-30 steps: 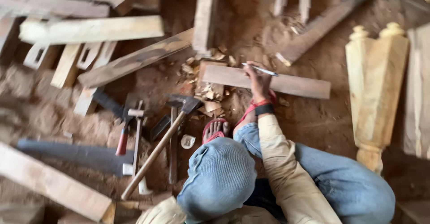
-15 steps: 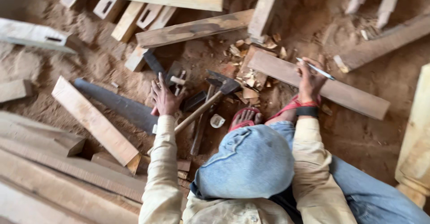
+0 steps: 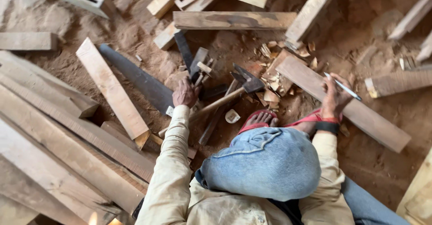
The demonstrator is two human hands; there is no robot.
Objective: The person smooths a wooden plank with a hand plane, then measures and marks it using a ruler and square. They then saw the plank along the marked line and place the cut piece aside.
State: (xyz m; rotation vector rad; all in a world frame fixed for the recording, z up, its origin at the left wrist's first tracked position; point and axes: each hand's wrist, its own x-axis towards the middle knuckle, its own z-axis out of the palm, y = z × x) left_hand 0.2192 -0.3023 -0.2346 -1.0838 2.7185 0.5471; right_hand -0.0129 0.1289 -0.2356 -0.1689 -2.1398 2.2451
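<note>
My right hand (image 3: 335,98) is shut on a slim white pen (image 3: 343,87) and rests on a reddish wooden plank (image 3: 360,112) that lies slantwise on the sandy ground. My left hand (image 3: 185,92) reaches forward to a heap of hand tools (image 3: 198,70), fingers curled over them; whether it grips one is hidden. Just right of it lies a hammer (image 3: 246,83) with a long wooden handle. A dark handsaw blade (image 3: 135,79) lies to its left. My knee in blue jeans (image 3: 265,162) and a foot in a red sandal (image 3: 260,119) sit between my arms.
Long rough beams (image 3: 54,135) are stacked at the left, with a pale short board (image 3: 112,90) on top. More boards (image 3: 234,20) lie at the far side. Wood chips (image 3: 275,79) litter the sand by the plank. A small white object (image 3: 232,115) lies near my foot.
My left hand came into view and reached the tool heap; its spread fingers have curled. My right hand stays on the plank with the pen. The view has swung left.
</note>
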